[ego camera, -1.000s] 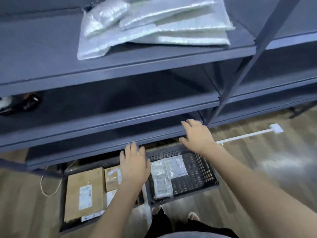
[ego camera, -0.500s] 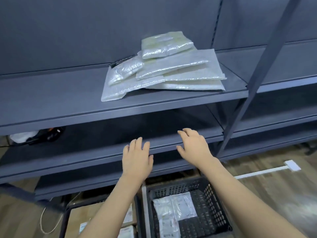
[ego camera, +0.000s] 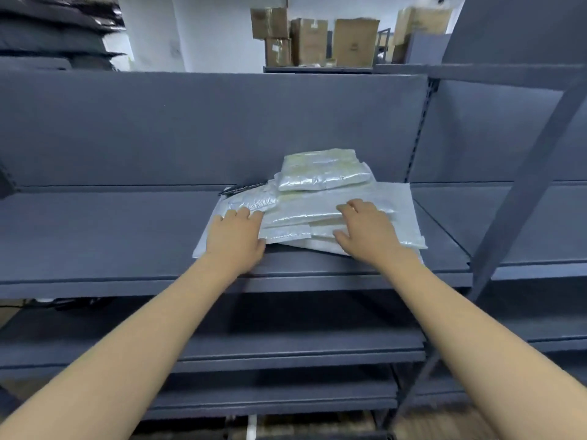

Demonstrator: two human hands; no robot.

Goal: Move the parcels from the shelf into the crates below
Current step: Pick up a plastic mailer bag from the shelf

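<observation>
Near shelf (ego camera: 95, 236) front edge: left hand (ego camera: 235, 239) flat on parcels (ego camera: 320, 211), right hand (ego camera: 368, 230) spread over stack, nothing gripped. Slick mailers, loosely piled. Could slide off sideways if lifted unevenly.

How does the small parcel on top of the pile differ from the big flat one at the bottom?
The top parcel is small and puffy; the bottom mailer is wide and flat. The top parcel sits toward the back of the shelf, untouched; the bottom mailer reaches toward the front edge and partly lies under the left hand and right hand. Both are whitish plastic packets in one pile.
</observation>
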